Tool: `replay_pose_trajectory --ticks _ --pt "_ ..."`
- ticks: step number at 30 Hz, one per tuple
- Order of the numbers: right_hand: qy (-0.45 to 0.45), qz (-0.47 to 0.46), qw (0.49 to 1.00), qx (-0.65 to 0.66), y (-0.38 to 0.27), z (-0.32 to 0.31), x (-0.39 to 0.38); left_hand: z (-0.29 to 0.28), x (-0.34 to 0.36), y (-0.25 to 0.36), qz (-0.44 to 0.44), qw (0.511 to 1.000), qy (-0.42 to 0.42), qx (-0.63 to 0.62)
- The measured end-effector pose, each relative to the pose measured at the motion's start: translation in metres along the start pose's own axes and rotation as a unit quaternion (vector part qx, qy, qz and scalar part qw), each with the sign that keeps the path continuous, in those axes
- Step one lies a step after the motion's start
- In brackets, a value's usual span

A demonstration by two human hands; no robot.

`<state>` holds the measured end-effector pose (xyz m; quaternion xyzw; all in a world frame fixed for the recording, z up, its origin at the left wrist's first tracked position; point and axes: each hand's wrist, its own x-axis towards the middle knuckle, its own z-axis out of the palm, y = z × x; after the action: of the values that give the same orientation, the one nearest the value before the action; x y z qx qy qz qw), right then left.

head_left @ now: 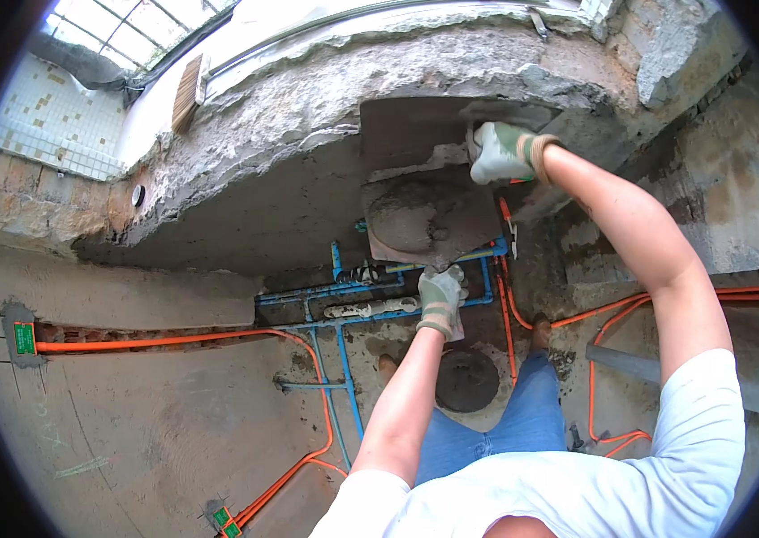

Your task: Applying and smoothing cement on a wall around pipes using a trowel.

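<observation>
My left hand (440, 296), in a pale glove with a green patch, is closed beneath a hawk (478, 235), a flat board heaped with wet grey mortar (402, 215). Its grip on the underside is partly hidden. Up by the wall, my right hand (500, 154), gloved the same way, is closed around the handle of a plastering trowel. The broad dark blade of the trowel (411, 125) lies against the grey wall just beyond the hawk, and some mortar shows along its near edge. Most of the handle is hidden by my fingers.
Blue pipes (348, 381) and orange conduits (173, 341) run along floor and walls. A round dark cover (467, 381) lies between my feet. A grey pipe (666, 372) lies at right. A brush (188, 94) rests on the rough ledge (308, 99) at far left, below a barred window.
</observation>
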<state>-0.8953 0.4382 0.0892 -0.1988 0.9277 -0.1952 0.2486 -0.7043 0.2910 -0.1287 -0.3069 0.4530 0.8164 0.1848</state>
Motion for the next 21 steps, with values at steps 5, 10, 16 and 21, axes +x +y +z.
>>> replay_pose_trajectory --ticks 5,10,16,21 --pt "-0.017 0.068 0.982 0.174 0.031 -0.008 -0.020 0.021 -0.014 0.006 0.005 0.996 0.051 0.076" --pt "0.029 0.056 0.988 0.144 0.063 -0.012 -0.034 0.029 -0.018 0.006 0.006 0.996 0.067 0.061" --pt "0.101 0.144 0.984 -0.003 0.115 0.019 -0.059 0.030 -0.017 0.010 -0.007 0.990 0.094 0.101" --pt "0.144 0.089 0.978 -0.120 0.046 0.075 -0.036 0.024 -0.005 0.003 -0.071 0.996 0.023 -0.040"
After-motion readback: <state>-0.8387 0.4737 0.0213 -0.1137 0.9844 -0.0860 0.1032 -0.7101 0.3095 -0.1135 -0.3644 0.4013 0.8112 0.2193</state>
